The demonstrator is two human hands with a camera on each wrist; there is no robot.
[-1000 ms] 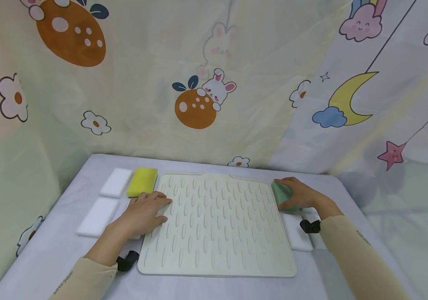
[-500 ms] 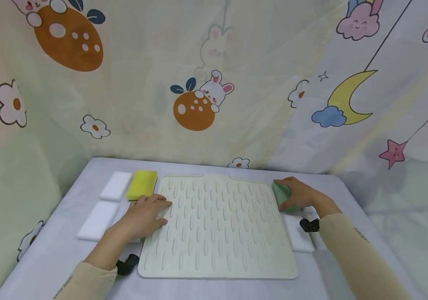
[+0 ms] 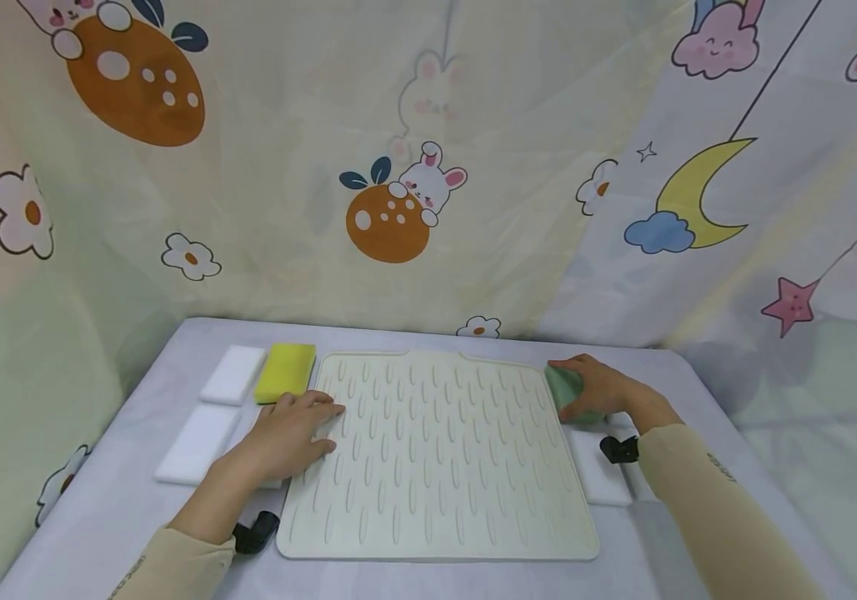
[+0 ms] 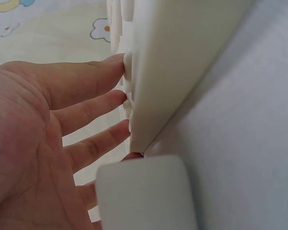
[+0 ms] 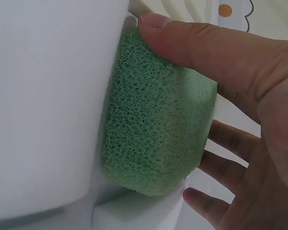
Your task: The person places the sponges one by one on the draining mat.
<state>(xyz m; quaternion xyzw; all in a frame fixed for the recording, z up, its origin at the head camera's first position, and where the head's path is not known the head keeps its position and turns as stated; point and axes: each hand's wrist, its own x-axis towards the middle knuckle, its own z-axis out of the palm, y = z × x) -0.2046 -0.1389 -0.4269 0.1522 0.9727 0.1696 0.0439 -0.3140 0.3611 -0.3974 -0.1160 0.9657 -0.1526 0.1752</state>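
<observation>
A cream mat (image 3: 436, 467) with rows of raised oval ridges lies in the middle of the white table. On its left edge rests my left hand (image 3: 282, 437), fingers spread and fairly straight; the left wrist view shows the thumb (image 4: 91, 81) and fingertips against the mat's ridged side. My right hand (image 3: 603, 387) holds a green sponge (image 3: 563, 387) beside the mat's far right corner. Up close, the sponge (image 5: 149, 115) shows coarse pores, with the thumb (image 5: 182, 40) over one end and the other fingers along its far side.
Left of the mat lie a yellow sponge (image 3: 284, 372) and white blocks, one farther back (image 3: 233, 373) and one nearer (image 3: 199, 442); another is partly hidden under the left hand. More white blocks (image 3: 597, 471) lie by the mat's right edge. Printed cloth (image 3: 518, 167) hangs behind.
The head view has tilted up very slightly, so the table sits a little lower in it. Both hands, the mat and the sponges keep their places.
</observation>
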